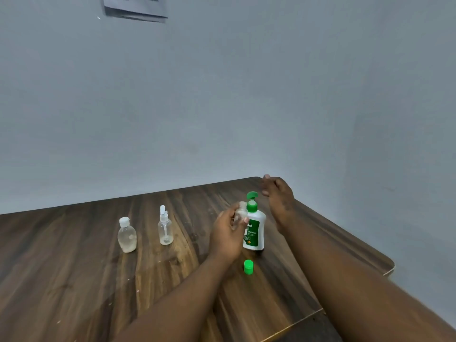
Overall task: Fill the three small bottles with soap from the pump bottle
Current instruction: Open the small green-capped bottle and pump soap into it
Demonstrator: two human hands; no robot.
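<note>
Where the wooden bench point(74, 267) meets the grey wall point(246, 95) at the back, its far edge runs across the view to a rounded corner on the right, and from there the right edge comes down toward the person. The pump bottle point(256, 234) stands upright on this right side, near the corner. The widest free surface lies to the left and in front, around the flip-cap bottle point(127, 236) and the spray bottle point(165, 229). These two stand upright, apart from each other and well apart from the pump bottle. A green cap point(248, 267) sits on the bench just in front of the pump bottle, between the two forearms. A paper point(135, 7) on the wall is cut off by the top of the frame, and its print is not readable. The left part of the pump bottle's label is hidden behind the left hand point(227, 236). This hand grips a small clear bottle point(241, 211), with thumb and fingers curled round it, and holds it upright in front of the pump bottle's neck. Whether the two bottles touch I cannot tell. The right hand point(277, 196) is blurred. It is raised just beside the green pump head point(252, 195), with fingers loosely bent and nothing in them.
</note>
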